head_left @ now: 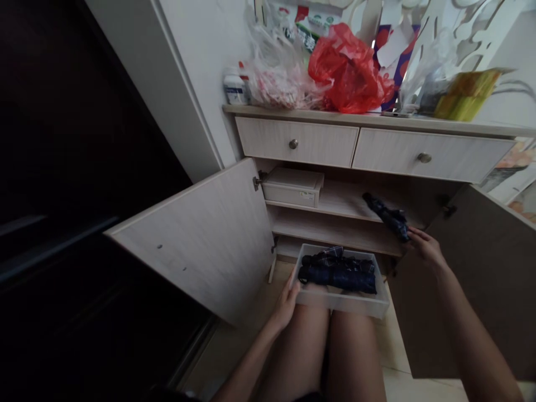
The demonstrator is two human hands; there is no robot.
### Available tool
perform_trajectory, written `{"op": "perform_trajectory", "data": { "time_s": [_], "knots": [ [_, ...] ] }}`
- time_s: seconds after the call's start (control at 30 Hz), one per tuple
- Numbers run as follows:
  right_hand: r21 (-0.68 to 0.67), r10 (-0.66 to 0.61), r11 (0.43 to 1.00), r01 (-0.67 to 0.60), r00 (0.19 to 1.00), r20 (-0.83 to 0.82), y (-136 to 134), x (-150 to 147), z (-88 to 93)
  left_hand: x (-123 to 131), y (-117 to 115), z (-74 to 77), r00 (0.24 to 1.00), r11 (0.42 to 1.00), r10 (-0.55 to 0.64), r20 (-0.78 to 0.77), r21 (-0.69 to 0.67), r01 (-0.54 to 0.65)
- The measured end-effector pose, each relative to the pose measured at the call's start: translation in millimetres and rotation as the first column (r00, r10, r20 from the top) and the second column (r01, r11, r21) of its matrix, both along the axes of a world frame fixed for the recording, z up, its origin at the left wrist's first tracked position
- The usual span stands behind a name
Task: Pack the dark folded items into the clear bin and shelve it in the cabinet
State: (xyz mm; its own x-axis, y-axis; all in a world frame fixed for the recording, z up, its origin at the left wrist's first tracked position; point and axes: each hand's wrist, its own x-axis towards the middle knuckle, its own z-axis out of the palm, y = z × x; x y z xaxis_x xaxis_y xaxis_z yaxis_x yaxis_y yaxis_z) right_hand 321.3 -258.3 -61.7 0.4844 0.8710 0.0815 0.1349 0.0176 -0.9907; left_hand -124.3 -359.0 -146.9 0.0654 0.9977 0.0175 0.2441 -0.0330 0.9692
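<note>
A translucent plastic bin (343, 304) rests on my knees. Inside it lie folded umbrellas, among them a dark navy one (339, 278) in front and a dark plaid one (324, 258) behind. My left hand (288, 298) grips the bin's left wall. Up to the right, my right hand (425, 245) is closed on one end of another dark folded umbrella (387, 215). That umbrella is held tilted in front of the cabinet's upper shelf, its far end pointing up and left.
A cabinet stands open, with its left door (213, 234) and right door (469, 279) swung out on both sides of me. A white lidded box (291, 190) sits on the upper shelf (343, 201). Bags, including a red plastic bag (347, 70), and a bottle (235, 89) crowd the top.
</note>
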Motion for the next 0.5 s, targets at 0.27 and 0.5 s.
{"op": "perform_trajectory", "data": {
  "time_s": [0.27, 0.5],
  "knots": [
    [-0.196, 0.513, 0.84, -0.506, 0.858, -0.017, -93, -60, 17.4, 6, -3, 4.4, 1.0, 1.0, -0.014, 0.025, 0.023, 0.014],
    [-0.305, 0.709, 0.698, -0.648, 0.567, 0.418, -88, -100, 8.8, 10, -3, 0.8, 0.999, 0.999, -0.018, 0.046, 0.038, 0.016]
  ]
}}
